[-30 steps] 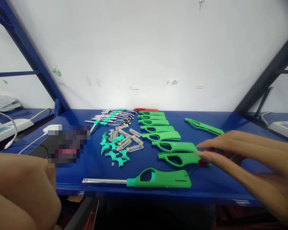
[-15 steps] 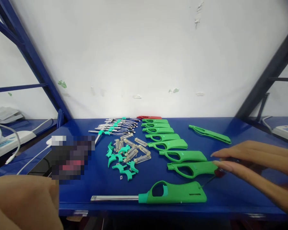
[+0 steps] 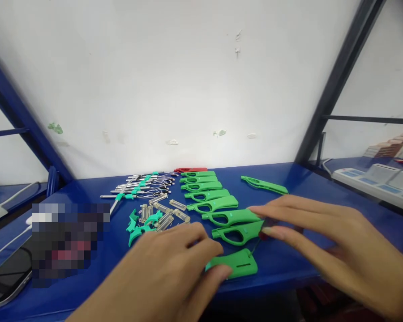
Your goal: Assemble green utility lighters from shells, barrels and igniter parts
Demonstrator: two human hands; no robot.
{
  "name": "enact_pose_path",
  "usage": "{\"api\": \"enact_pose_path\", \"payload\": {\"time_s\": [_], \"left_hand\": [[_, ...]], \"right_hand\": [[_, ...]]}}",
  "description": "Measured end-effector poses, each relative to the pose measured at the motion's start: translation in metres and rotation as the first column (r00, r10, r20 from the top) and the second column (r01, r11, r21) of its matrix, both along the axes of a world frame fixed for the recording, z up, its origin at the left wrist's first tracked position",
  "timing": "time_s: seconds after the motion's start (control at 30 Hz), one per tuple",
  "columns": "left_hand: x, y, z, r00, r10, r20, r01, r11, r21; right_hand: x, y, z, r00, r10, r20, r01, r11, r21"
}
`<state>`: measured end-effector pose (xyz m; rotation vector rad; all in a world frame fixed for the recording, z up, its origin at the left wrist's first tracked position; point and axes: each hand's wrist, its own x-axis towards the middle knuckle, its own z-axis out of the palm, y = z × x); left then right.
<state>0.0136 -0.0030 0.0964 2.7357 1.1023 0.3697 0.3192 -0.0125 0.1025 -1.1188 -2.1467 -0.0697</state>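
Observation:
At the table's front edge lies a green utility lighter (image 3: 245, 264), its metal nozzle end hidden under my left hand (image 3: 174, 268). That hand is closed over the lighter's trigger part, thumb on the near side. My right hand (image 3: 336, 241) pinches the dark red handle of a small screwdriver (image 3: 263, 233). The thin shaft slants down to the upper rear corner of the lighter. Behind it stretches a column of green lighter shells (image 3: 242, 232), with a red shell (image 3: 191, 169) at the far end.
Clear fuel tanks (image 3: 164, 219) and turquoise triggers (image 3: 134, 228) lie left of the shells. Metal nozzles with wires (image 3: 144, 183) are piled behind them. One green shell (image 3: 265, 184) rests apart at right. A phone (image 3: 10, 281) is at left; a power strip (image 3: 379, 179) is beyond the right post.
My left hand has come in from the lower left and closed over the front lighter. My right hand keeps the screwdriver at its rear corner. The view has swung to the right.

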Motion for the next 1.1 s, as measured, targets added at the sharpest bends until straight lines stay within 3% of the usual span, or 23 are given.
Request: {"api": "enact_pose_path", "payload": {"time_s": [0.07, 0.17, 0.33, 0.43, 0.7, 0.93, 1.1], "left_hand": [[0.03, 0.007, 0.003, 0.987, -0.049, -0.155, 0.043, 0.998, -0.039], [0.057, 0.01, -0.017, 0.956, -0.08, -0.281, 0.083, 0.997, -0.002], [0.047, 0.011, -0.074, 0.984, -0.065, -0.169, 0.102, 0.97, 0.223], [0.037, 0.015, -0.092, 0.995, -0.085, -0.044, 0.096, 0.926, 0.365], [0.037, 0.014, -0.096, 0.992, -0.109, 0.059, 0.072, 0.895, 0.441], [0.038, 0.014, -0.097, 0.988, -0.107, 0.112, 0.039, 0.871, 0.491], [0.037, 0.016, -0.095, 0.991, -0.092, 0.097, 0.036, 0.88, 0.474]], "right_hand": [[0.001, -0.006, 0.0, 0.999, 0.036, 0.005, -0.035, 0.998, -0.061], [-0.004, -0.008, 0.003, 0.995, 0.093, -0.03, -0.097, 0.984, -0.148], [-0.019, 0.002, 0.008, 0.998, 0.055, -0.028, -0.058, 0.991, -0.121], [-0.019, 0.002, 0.005, 1.0, 0.005, -0.029, -0.007, 0.997, -0.076], [-0.005, -0.006, 0.002, 1.0, 0.028, -0.012, -0.029, 0.984, -0.173], [-0.004, 0.001, -0.002, 0.993, -0.113, -0.017, 0.114, 0.993, 0.02], [0.007, -0.008, -0.011, 0.997, -0.082, -0.004, 0.081, 0.99, -0.113]]}}
